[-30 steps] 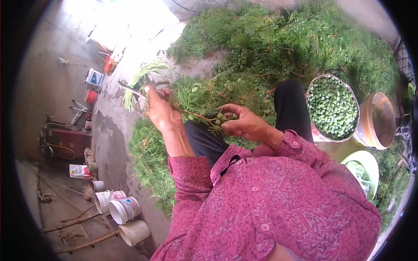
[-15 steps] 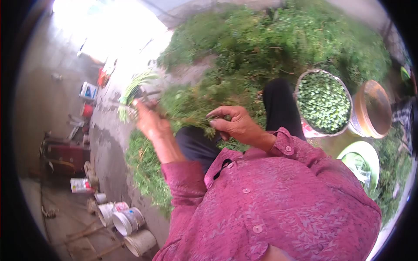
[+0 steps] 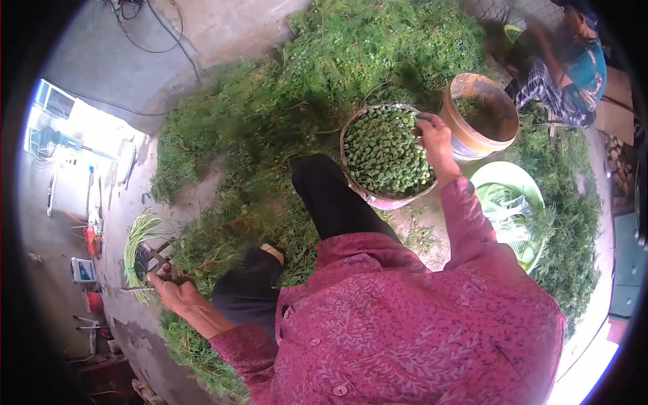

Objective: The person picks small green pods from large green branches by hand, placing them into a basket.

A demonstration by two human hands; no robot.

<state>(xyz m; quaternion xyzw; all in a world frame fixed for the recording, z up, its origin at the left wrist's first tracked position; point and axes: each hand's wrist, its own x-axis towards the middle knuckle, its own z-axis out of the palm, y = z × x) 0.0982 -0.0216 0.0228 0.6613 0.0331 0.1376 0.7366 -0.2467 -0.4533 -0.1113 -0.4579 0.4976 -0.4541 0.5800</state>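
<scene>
My right hand (image 3: pixel 435 138) is over the near right rim of a round bucket (image 3: pixel 345 158). Its fingers point down, loosely apart, at a heap of small knobbly green cones (image 3: pixel 385 152) that fills the bucket. No held item shows in them. Far to the left, my left hand (image 3: pixel 177 291) has curled fingers beside a small dark stool or stand (image 3: pixel 154 258). A bundle of long green stalks (image 3: pixel 138 246) lies over that stand. Leafy green sprigs (image 3: pixel 226 253) are blurred just right of my left fingers; whether the hand grips one is hidden.
An orange-rimmed bucket (image 3: pixel 511 132) stands behind the cone bucket. A pale green basin (image 3: pixel 535 192) holds a clear plastic bag and greenery. Cut branches (image 3: pixel 385 40) cover much of the floor. Another person (image 3: pixel 587 77) sits at the upper right.
My right hand has left the sprig between my hands and reached right to the cone bucket. My left hand stays near the stalk bundle. The view has swung right.
</scene>
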